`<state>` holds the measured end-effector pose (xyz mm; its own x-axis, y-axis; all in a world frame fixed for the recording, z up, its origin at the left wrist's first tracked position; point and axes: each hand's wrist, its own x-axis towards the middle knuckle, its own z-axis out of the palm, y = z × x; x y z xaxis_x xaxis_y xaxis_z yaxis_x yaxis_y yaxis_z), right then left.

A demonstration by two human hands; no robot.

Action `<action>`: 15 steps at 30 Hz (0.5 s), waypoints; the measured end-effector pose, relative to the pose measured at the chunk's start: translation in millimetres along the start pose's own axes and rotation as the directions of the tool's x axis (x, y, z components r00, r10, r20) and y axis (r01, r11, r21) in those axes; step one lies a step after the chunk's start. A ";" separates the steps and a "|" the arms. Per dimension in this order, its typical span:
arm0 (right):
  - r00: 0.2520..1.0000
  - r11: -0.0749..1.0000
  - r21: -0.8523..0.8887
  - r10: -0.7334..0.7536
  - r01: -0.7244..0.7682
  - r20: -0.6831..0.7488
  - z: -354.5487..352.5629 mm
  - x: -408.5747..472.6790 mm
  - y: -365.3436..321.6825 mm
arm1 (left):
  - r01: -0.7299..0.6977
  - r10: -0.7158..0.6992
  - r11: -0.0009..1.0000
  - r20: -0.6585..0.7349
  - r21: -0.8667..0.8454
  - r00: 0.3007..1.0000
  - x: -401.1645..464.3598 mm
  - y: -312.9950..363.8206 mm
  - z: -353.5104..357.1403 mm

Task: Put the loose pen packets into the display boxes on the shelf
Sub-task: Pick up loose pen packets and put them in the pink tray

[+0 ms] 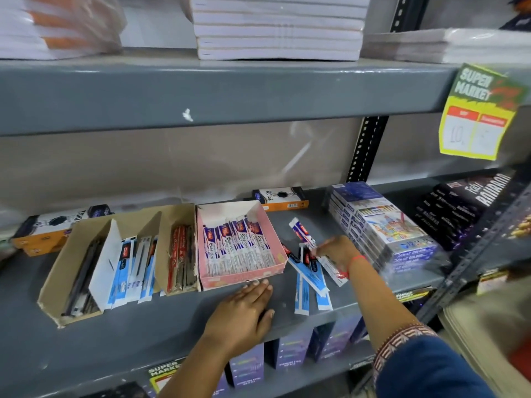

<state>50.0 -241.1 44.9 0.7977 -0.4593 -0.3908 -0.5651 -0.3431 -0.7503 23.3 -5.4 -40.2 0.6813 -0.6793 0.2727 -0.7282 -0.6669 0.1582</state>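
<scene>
A pink display box (275, 242) stands on the grey shelf (143, 326), filled with a row of white-and-purple pen packets (238, 245). Left of it stand brown cardboard display boxes (77, 254) holding dark pens, blue-and-white packets and red pens. Several loose blue-and-white pen packets (309, 278) lie on the shelf right of the pink box. My right hand (337, 251) rests on this pile, fingers pinching a white-and-purple packet (301, 232). My left hand (244, 311) lies flat on the shelf, fingertips at the pink box's front edge.
Stacked colour-pencil packs (385, 225) stand right of the loose packets, with dark boxes (465, 202) beyond. Orange-and-white boxes (283, 198) lie at the shelf's back. A yellow price tag (479, 116) hangs from the upper shelf. White notebooks (275, 27) are stacked above.
</scene>
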 end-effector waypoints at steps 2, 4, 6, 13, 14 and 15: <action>0.998 0.959 0.283 -0.026 0.011 0.049 -7.2 -5.6 -1.5 | 0.013 -0.013 1.000 0.022 -0.007 1.000 0.5 0.1 -2.0; 0.991 0.839 0.544 -0.089 0.019 0.103 -8.6 -13.7 -3.2 | 0.013 -0.013 1.000 0.057 -0.004 0.998 0.5 0.2 -3.3; 0.978 0.744 0.667 -0.169 0.043 0.125 -6.5 -20.9 -5.3 | 0.033 -0.033 0.999 0.089 -0.007 0.996 -0.3 1.2 -7.0; 0.931 0.683 0.723 -0.323 0.107 0.168 5.7 -34.4 -12.8 | 0.149 -0.145 0.989 0.170 -0.009 0.975 -10.7 2.1 -17.7; 0.930 0.688 0.717 -0.325 0.109 0.171 7.0 -33.6 -13.2 | 0.152 -0.151 0.988 0.168 0.004 0.974 -12.3 1.6 -18.2; 0.930 0.699 0.708 -0.320 0.104 0.180 9.0 -33.3 -14.7 | 0.161 -0.160 0.987 0.163 0.006 0.974 -14.6 -0.3 -16.9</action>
<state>33.6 -213.4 64.1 0.9608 -0.1699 -0.2189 -0.1631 0.2921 -0.9424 12.3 9.9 -28.2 0.7917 -0.6048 0.0860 -0.6087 -0.7692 0.1947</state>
